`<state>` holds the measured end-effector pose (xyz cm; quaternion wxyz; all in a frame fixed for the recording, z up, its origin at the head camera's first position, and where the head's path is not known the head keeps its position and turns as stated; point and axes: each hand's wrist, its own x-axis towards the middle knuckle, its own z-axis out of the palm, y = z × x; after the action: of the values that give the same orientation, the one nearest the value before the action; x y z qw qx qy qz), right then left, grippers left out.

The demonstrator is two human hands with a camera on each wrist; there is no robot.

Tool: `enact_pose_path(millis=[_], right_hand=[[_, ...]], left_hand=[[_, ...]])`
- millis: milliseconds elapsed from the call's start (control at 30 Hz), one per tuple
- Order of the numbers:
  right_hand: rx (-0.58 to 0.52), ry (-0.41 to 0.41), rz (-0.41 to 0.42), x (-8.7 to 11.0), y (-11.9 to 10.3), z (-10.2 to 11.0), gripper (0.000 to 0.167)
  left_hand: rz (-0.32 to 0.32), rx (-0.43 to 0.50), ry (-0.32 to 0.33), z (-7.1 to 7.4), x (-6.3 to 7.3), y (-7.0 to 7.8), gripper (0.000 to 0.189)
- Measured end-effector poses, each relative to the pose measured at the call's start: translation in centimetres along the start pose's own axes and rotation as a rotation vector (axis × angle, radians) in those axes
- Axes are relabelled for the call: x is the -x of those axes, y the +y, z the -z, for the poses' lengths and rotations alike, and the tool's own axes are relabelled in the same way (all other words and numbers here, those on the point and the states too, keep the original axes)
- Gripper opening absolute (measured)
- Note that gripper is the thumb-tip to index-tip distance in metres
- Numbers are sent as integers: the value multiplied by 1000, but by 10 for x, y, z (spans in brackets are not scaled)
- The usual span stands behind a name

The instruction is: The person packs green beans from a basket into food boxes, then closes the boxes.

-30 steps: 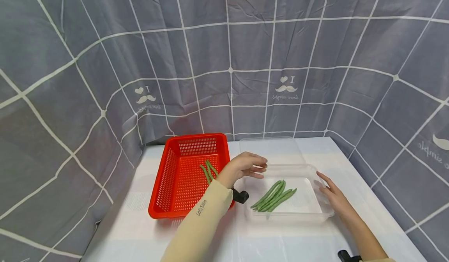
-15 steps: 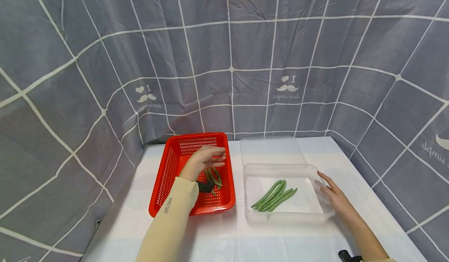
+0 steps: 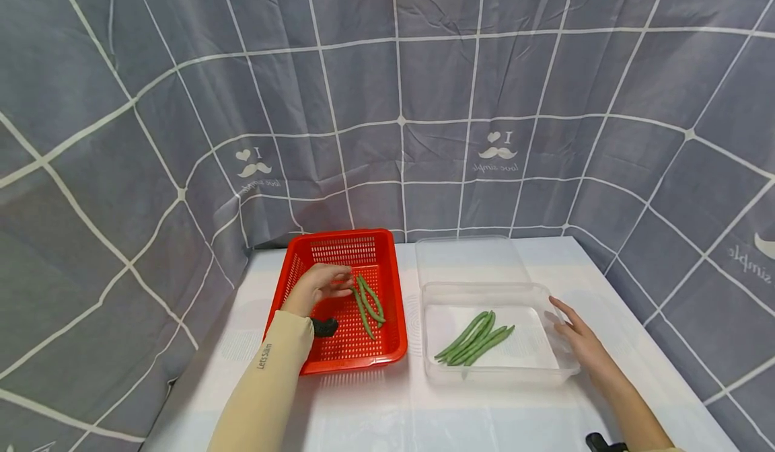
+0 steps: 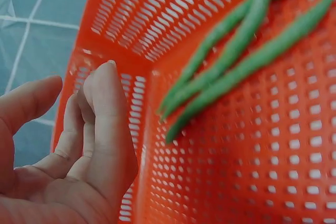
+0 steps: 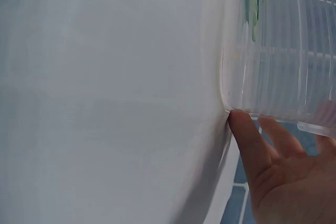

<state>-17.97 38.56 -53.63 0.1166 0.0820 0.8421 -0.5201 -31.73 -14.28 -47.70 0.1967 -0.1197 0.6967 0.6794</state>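
Note:
My left hand (image 3: 319, 285) hovers over the red basket (image 3: 396, 317), its fingers loosely bent and nothing between them. Three green beans (image 3: 366, 306) lie in the basket just right of that hand; the left wrist view shows these beans (image 4: 226, 77) apart from the fingers. My right hand (image 3: 582, 340) touches the right wall of the clear plastic box (image 3: 484, 374). In the right wrist view, the right hand (image 5: 286, 166) has its fingertips against the box side. Several green beans (image 3: 475, 339) lie together on the floor of the box.
A clear flat lid (image 3: 469, 258) lies on the table behind the box. The white-covered table (image 3: 387, 415) extends in front of both containers. A grey gridded curtain (image 3: 363, 89) surrounds the back and sides.
My left hand has moved left, from beside the clear box to over the red basket, uncovering the beans there. My right hand stays at the box.

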Motion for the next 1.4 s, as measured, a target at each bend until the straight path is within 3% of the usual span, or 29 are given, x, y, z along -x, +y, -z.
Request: enact_pose_path(millis=[267, 633, 900, 1067, 1233, 1400], right_hand=[[-14, 2, 10, 1, 1, -1, 65], [-26, 2, 1, 3, -2, -1, 65], [-30, 0, 13, 2, 0, 0, 65], [-24, 0, 2, 2, 0, 0, 65], [-23, 0, 3, 2, 0, -1, 65], [-17, -4, -2, -2, 3, 1, 65]], left_hand=[[60, -36, 59, 6, -9, -14, 40], [89, -201, 70, -3, -10, -17, 30], [59, -309, 82, -13, -7, -21, 31], [30, -364, 129, -19, -11, -23, 17], [-2, -503, 220, -28, -16, -23, 12], [-45, -753, 295, -37, -20, -21, 12]])
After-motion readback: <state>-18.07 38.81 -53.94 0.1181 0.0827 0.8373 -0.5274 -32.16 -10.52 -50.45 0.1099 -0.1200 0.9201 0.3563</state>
